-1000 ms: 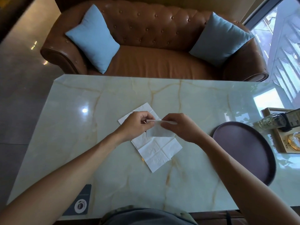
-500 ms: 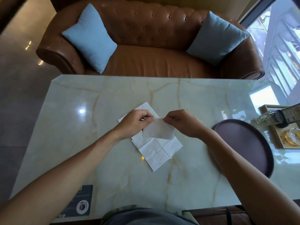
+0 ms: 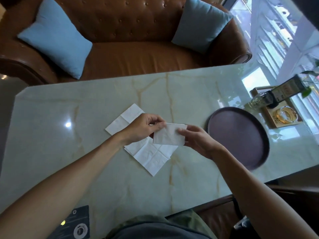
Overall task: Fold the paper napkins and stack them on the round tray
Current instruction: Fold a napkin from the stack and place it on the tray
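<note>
A small folded white napkin (image 3: 168, 135) hangs just above the marble table (image 3: 103, 178), held between both hands. My left hand (image 3: 143, 129) pinches its upper left edge. My right hand (image 3: 196, 141) pinches its right side with thumb on top. Under them lies a loose pile of unfolded white napkins (image 3: 150, 156), with one corner sticking out to the upper left. The dark round tray (image 3: 240, 137) sits to the right with nothing on it.
A wooden tray (image 3: 276, 116) with a glass bottle and a glass ashtray stands at the table's far right. A black coaster-like card (image 3: 77, 225) lies near the front left edge. A brown leather sofa (image 3: 129, 56) with two blue cushions faces the table.
The folded napkin has turned from edge-on to flat-facing and shifted right toward the tray. The camera has tilted and swung, so the table now looks slanted.
</note>
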Available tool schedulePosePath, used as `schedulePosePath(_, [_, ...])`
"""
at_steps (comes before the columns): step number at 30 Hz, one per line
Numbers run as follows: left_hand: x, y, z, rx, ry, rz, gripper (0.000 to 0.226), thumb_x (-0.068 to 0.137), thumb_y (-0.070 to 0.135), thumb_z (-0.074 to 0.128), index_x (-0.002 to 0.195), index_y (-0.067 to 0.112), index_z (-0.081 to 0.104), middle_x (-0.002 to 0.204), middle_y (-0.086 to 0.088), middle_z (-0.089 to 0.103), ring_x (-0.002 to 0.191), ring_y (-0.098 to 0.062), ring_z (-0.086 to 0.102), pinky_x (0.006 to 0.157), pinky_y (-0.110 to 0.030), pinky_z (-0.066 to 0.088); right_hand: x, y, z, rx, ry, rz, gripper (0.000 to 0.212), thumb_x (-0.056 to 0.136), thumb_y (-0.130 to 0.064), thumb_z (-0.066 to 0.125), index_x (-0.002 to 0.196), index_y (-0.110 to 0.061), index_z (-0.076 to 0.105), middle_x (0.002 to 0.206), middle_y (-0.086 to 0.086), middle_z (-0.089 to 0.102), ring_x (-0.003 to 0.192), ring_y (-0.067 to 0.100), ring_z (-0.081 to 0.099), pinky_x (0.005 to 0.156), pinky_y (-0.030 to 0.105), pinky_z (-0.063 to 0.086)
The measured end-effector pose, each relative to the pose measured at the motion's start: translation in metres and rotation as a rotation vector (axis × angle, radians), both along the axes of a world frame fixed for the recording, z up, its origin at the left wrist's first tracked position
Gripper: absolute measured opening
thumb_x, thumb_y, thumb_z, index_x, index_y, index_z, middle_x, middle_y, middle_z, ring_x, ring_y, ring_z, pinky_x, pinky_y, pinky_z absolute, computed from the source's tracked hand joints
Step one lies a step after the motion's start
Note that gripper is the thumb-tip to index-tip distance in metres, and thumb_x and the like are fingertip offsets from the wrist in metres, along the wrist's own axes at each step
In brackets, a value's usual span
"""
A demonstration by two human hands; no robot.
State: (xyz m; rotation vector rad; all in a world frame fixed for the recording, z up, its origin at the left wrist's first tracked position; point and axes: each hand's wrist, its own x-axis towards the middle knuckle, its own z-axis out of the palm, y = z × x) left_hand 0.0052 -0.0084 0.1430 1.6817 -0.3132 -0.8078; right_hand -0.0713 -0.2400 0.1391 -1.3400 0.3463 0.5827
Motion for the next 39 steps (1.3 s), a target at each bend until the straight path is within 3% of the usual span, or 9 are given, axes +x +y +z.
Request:
schedulePosePath(6, [0.003,-0.076,-0.027,0.01,0.176,0.122,0.031,0.089,0.011,0.076,0.118,0.006,0.066,0.106,-0.015,0.077,0.087,-0.019,0.075,0.075,-0.03,0.062,-0.013,-0.065,-0.022,-0.093,-0.033,-0.249,0.019,0.098,-0.012,0.064,0.111,-0.004,0.076,0.102,0.011,0.076,0.089,0.019,0.072,0.082,0.029,0.059])
schedulePosePath(12, [-0.006,-0.177,-0.074,0.077,0.271,0.266,0.012,0.089,0.0,0.073,0.099,0.005,0.07,0.095,-0.015,0.074,0.077,-0.018,0.07,0.067,-0.024,0.062,-0.025,-0.15,-0.067,-0.183,0.045,-0.373,0.027,0.096,-0.013,0.068,0.108,0.011,0.071,0.096,0.017,0.072,0.084,0.022,0.068,0.075,0.03,0.056])
schedulePosePath(15, [-0.009,-0.231,-0.097,0.162,0.218,0.255,0.015,0.09,-0.002,0.072,0.104,-0.002,0.07,0.088,-0.012,0.071,0.072,-0.017,0.067,0.061,-0.021,0.06,-0.033,-0.188,-0.085,-0.267,0.107,-0.472,0.028,0.095,-0.011,0.07,0.098,0.016,0.068,0.082,0.012,0.065,0.073,0.017,0.062,0.066,0.026,0.054])
schedulePosePath(19, [-0.01,-0.292,-0.13,0.273,0.116,0.199,0.011,0.086,0.005,0.076,0.092,0.012,0.071,0.086,-0.01,0.072,0.076,-0.022,0.066,0.075,-0.039,0.06,-0.042,-0.238,-0.109,-0.387,0.182,-0.543,0.021,0.089,-0.012,0.071,0.085,0.009,0.071,0.071,0.006,0.06,0.067,0.016,0.054,0.067,0.032,0.047])
schedulePosePath(22, [-0.009,-0.334,-0.145,0.342,0.017,0.141,0.008,0.084,0.014,0.077,0.09,0.017,0.073,0.083,-0.001,0.073,0.074,-0.015,0.066,0.077,-0.031,0.056,-0.046,-0.267,-0.122,-0.434,0.225,-0.582,0.018,0.086,-0.011,0.07,0.082,0.007,0.071,0.07,0.006,0.06,0.069,0.019,0.054,0.067,0.035,0.046])
schedulePosePath(25, [-0.006,-0.367,-0.155,0.373,-0.03,0.096,0.009,0.085,0.011,0.075,0.094,0.009,0.075,0.081,0.0,0.07,0.071,-0.011,0.061,0.066,-0.014,0.048,-0.047,-0.288,-0.131,-0.449,0.264,-0.61,0.01,0.086,-0.011,0.072,0.085,-0.001,0.075,0.07,0.003,0.064,0.064,0.016,0.056,0.061,0.031,0.045])
schedulePosePath(31, [-0.005,-0.402,-0.178,0.461,-0.03,-0.048,0.027,0.071,0.009,0.084,0.095,0.017,0.074,0.084,-0.001,0.074,0.076,-0.015,0.066,0.078,-0.028,0.054,-0.047,-0.311,-0.151,-0.43,0.346,-0.618,0.011,0.086,0.0,0.07,0.084,-0.01,0.073,0.065,-0.003,0.065,0.052,0.006,0.054,0.048,0.019,0.042])
schedulePosePath(34, [-0.009,-0.409,-0.184,0.493,-0.031,-0.048,0.029,0.072,0.006,0.083,0.098,0.014,0.073,0.083,0.0,0.071,0.077,-0.016,0.065,0.077,-0.026,0.052,-0.049,-0.317,-0.16,-0.477,0.366,-0.601,0.01,0.086,0.001,0.069,0.085,-0.009,0.072,0.07,-0.001,0.068,0.055,0.006,0.058,0.05,0.019,0.045])
schedulePosePath(39, [-0.017,-0.413,-0.196,0.544,-0.039,-0.036,0.023,0.077,0.006,0.079,0.097,0.014,0.071,0.079,0.002,0.069,0.078,-0.016,0.066,0.071,-0.02,0.046,-0.055,-0.32,-0.178,-0.593,0.412,-0.53,0.006,0.081,-0.008,0.071,0.085,-0.013,0.073,0.084,0.008,0.077,0.074,0.021,0.069,0.072,0.045,0.059])
